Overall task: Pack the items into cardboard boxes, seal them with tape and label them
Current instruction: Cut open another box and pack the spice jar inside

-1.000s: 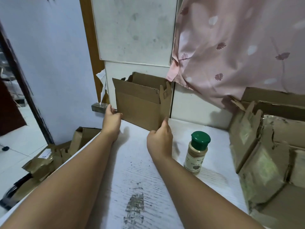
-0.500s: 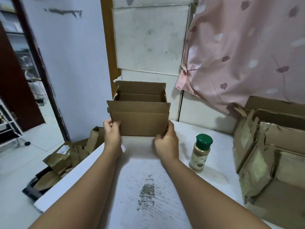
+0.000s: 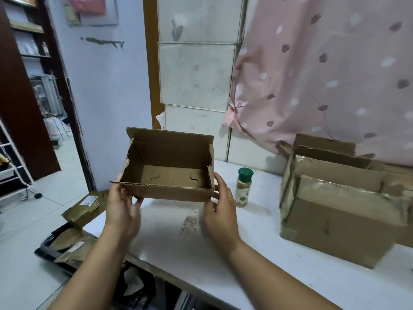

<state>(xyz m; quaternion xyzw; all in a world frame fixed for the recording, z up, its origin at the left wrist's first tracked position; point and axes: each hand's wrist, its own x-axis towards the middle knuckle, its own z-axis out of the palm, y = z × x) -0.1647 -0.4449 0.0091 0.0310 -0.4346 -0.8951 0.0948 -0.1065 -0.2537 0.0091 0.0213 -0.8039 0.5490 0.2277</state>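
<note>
A small open cardboard box (image 3: 169, 168) hangs above the white table (image 3: 257, 260), tilted so its bare inside faces me. My left hand (image 3: 121, 204) grips its lower left corner from below. My right hand (image 3: 220, 204) holds its lower right corner, fingers against the side wall. To the right of the box a spice jar (image 3: 244, 187) with a green cap stands upright on the table, close to my right hand but apart from it.
A large worn cardboard box (image 3: 339, 211) with open flaps sits on the table's right side. Flattened brown packages (image 3: 82, 209) lie on the floor to the left of the table. A pink curtain (image 3: 324, 74) hangs behind, and a doorway opens at left.
Both hands have drawn the small box from the wall toward me, lifted it off the table and tipped its opening toward me. The jar has not moved.
</note>
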